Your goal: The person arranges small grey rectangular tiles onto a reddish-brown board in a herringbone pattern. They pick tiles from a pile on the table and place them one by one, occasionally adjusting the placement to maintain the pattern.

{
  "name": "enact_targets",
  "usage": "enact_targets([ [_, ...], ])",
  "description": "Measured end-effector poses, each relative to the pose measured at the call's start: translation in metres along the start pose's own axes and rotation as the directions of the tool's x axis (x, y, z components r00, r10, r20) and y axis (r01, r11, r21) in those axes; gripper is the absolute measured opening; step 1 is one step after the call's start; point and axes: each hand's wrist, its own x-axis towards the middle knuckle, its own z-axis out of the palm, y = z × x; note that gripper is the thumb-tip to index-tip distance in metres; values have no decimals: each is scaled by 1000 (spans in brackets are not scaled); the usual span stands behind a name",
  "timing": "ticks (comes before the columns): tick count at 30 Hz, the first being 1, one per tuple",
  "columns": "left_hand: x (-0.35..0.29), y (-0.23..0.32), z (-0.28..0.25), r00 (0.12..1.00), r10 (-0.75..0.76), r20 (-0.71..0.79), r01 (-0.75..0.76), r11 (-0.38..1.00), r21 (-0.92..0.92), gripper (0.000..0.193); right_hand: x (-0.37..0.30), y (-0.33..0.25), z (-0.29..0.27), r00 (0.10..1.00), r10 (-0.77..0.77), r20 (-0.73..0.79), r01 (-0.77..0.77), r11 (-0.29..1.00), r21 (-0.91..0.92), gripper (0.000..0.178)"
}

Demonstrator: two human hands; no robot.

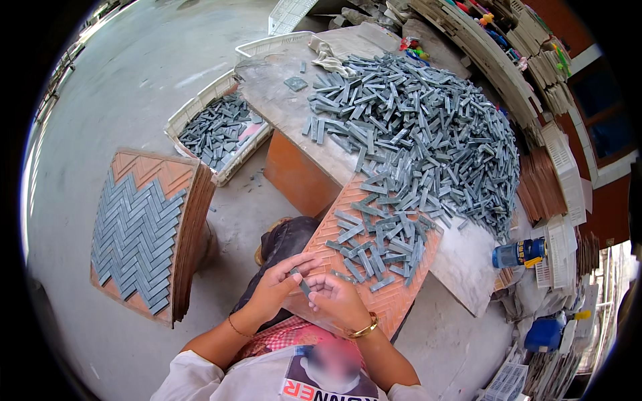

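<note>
Left hand [282,281], one, thumb and fingertips closed on the upper end of a single grey stone strip [304,287]; right hand [336,299], one, fingers curled, fingertips pinching about the strip's lower end, its exact contact partly hidden; the strip, held between the two above the lap, near the lower end of a grooved terracotta board [386,304]; the board, one, its upper end by the heap, its lower end over the lap, support beneath not visible; loose strips [374,248], many, scattered at angles across the board; heap of strips [421,127], large, on the pale surface [274,90]; stack of boards [140,166], to the left, the top one bearing strips in herringbone [137,234], bare grooves at its edges; white crate [242,158], part filled with strips, beside the surface; blue bottle [515,254], one, at right; risks, as judged: the held strip, narrow and gripped only by fingertips, could slip if either pinch loosens; the loose strips could slide lapward should the knees shift and tilt the board; the heap's lower edge, loosely piled, could spill further onto the board if jostled.
</note>
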Motion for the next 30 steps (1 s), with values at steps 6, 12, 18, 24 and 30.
enact_targets([
  [6, -22, -4, 6, 981, -152, 117, 122, 966, 227, 44, -31, 39, -13, 984, 104, 146, -110, 993, 30, 25],
  [12, -23, -10, -1, 991, 127, -52, -54, 711, 701, 27, -92, 52, -52, 934, 44, -354, -80, 993, -89, 21],
  [18, 1, -10, 0, 943, 266, 201, -295, 380, 877, 18, -130, 63, -86, 691, -492, -529, -65, 687, -724, 19],
  [24, 41, -24, 28, 869, 332, 366, -434, 160, 886, 24, -131, 65, -81, 680, -476, -557, -157, 648, -745, 24],
  [30, 59, -30, 31, 870, 181, 459, -476, 69, 877, 30, -134, 82, -88, 655, -563, -505, -107, 592, -799, 29],
])
